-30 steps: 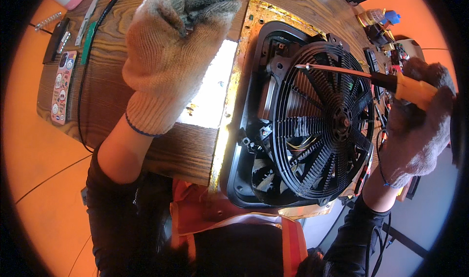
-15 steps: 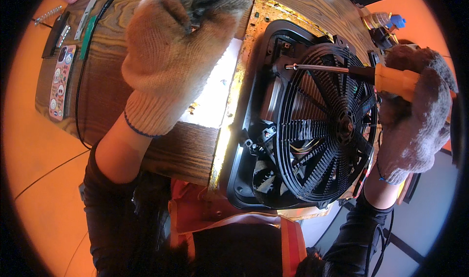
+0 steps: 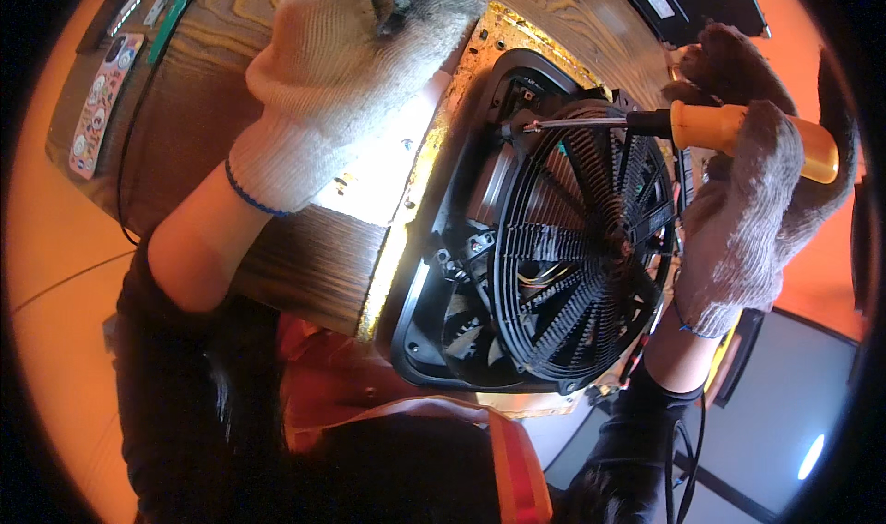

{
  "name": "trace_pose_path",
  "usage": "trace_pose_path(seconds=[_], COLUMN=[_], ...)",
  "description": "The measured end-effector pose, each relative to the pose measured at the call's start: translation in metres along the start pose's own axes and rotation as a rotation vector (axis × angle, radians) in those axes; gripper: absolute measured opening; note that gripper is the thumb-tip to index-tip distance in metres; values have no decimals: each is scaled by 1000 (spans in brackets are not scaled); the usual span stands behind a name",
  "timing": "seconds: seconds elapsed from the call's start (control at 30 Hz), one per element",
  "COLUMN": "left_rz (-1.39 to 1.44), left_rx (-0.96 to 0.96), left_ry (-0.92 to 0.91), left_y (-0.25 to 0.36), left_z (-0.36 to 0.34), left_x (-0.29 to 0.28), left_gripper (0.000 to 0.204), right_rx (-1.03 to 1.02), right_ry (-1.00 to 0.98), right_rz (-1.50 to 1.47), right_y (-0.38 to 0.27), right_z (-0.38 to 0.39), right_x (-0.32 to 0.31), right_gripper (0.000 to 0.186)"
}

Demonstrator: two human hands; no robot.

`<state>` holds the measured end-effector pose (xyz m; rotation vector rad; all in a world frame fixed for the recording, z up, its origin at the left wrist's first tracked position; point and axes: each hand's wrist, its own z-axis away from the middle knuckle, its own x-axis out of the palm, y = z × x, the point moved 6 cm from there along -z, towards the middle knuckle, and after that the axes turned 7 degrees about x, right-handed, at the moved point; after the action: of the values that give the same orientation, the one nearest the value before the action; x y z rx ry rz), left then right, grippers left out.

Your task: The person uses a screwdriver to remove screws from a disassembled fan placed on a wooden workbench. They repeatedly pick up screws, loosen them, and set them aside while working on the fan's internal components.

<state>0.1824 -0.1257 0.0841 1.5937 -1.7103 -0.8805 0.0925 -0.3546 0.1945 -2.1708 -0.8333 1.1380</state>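
My right hand (image 3: 743,215), in a grey knit glove, holds a screwdriver (image 3: 720,127) by its orange-yellow handle; some of its fingers are lifted off the handle. The shaft lies almost level over a round black fan (image 3: 604,247). At its tip a small screw (image 3: 531,128) meets the fan's upper-left mounting tab. The fan sits tilted on a black rectangular housing (image 3: 420,325). My left hand (image 3: 341,95), gloved too, is raised left of the housing with its fingers curled together. The top edge cuts it off, so whatever it holds is hidden.
The housing rests on a gold-speckled board (image 3: 392,265) on a wooden table (image 3: 198,118). A bright white sheet (image 3: 369,178) lies beside the board. At the left are a phone in a patterned case (image 3: 106,108) and a black cable (image 3: 125,164). A black panel (image 3: 688,2) stands at the far right.
The view has shifted slightly, moving the fan and housing left. My right hand has loosened, its fingers spreading around the screwdriver handle, which now tilts down to the right. The tip stays at the tab.
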Motion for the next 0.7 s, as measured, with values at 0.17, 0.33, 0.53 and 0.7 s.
trace_pose_path(seconds=[0.17,0.33,0.53,0.7], left_rz=[368,817,1041,607], left_rx=[-205,-429,-528,-240], left_ry=[40,93,133,84], left_y=[-21,-43,-55,-40], left_z=[2,-1,-4,-5], left_x=[4,11,16,16], left_gripper=[18,22,31,19], right_rx=[-42,-117,-103,-110], right_ry=[-8,20,-92,59], right_rz=[-51,70,-158,112], right_y=[-13,-26,-31,-28], right_z=[-4,-7,-8,-5], right_x=[14,16,12,3], right_gripper=[60,52,54,54])
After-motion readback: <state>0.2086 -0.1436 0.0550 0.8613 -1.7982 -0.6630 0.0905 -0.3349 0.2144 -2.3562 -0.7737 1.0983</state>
